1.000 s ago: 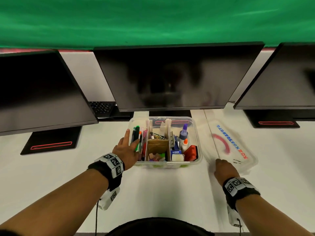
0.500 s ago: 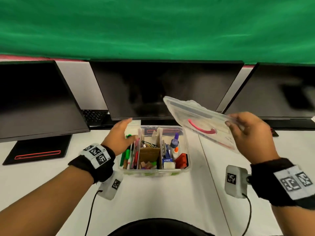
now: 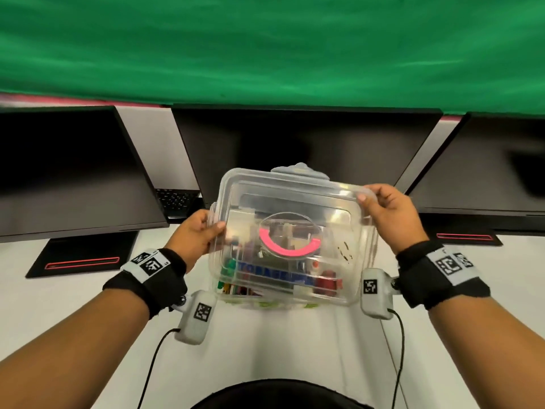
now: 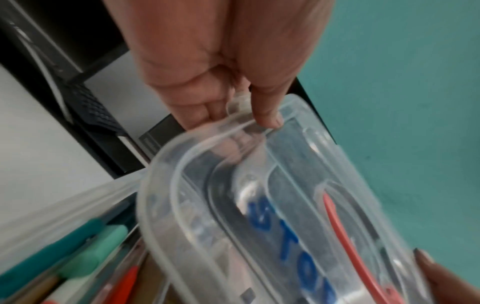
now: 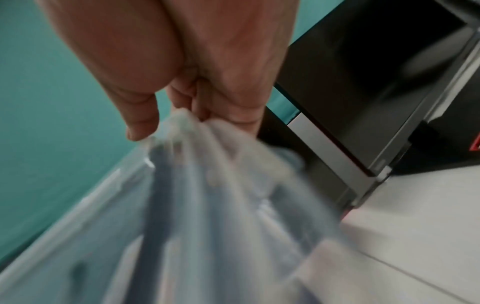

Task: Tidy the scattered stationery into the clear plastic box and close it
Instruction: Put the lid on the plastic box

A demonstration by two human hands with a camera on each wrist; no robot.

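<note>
- Hands are holding the clear rectangular plastic lid [image 3: 290, 231] with its pink curved handle [image 3: 287, 247] and blue lettering, tilted above the clear plastic storage box [image 3: 265, 301].
- The left hand [image 3: 196, 234] is pinching the lid's left edge, thumb on top and fingers underneath.
- The right hand [image 3: 389, 214] is pinching the lid's far right corner between thumb and curled fingers.
- The box is sitting on the white desk [image 3: 73, 290] directly beneath the lid, with green markers [image 4: 78, 242] and other stationery showing inside.
- Three dark monitors [image 3: 306, 149] are standing behind the box, under a green backdrop [image 3: 265, 45].
</note>
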